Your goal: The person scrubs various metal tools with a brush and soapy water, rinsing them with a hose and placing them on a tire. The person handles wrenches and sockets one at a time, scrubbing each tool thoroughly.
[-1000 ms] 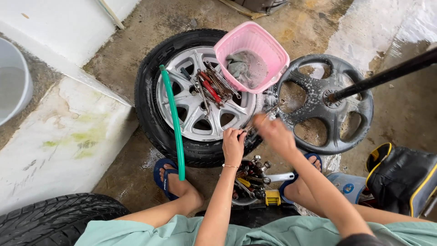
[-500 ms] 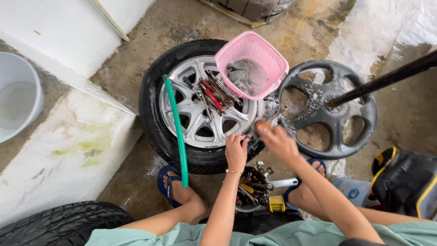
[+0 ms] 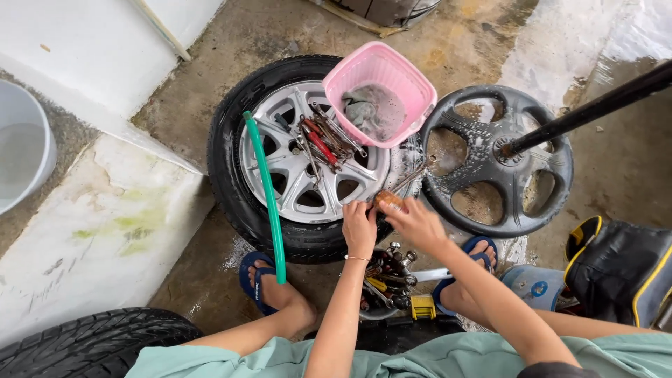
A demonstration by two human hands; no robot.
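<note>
My left hand (image 3: 360, 228) and my right hand (image 3: 418, 222) meet over the near edge of a car tyre (image 3: 231, 178) with a silver alloy rim (image 3: 280, 161) lying flat on the floor. Between their fingers is a small brown-orange object (image 3: 389, 201), gripped by my right hand while my left fingers close against it. A metal wrench (image 3: 413, 175) lies just beyond the hands. A pile of wrenches and red-handled tools (image 3: 320, 143) rests on the rim's hub. A container of sockets and tools (image 3: 388, 280) sits below my wrists, between my feet.
A pink plastic basket (image 3: 350, 73) holding a grey rag sits on the tyre's far side. A black wheel cover (image 3: 553, 164) lies right, with a dark pole (image 3: 595, 108) over it. A green hose (image 3: 268, 196) crosses the rim. White bucket (image 3: 35, 150) left, another tyre (image 3: 84, 343) bottom left, black-yellow bag (image 3: 623, 269) right.
Both hands have drawn back slightly toward me along the tyre's near edge, staying together around the small object. The camera view has shifted a little.
</note>
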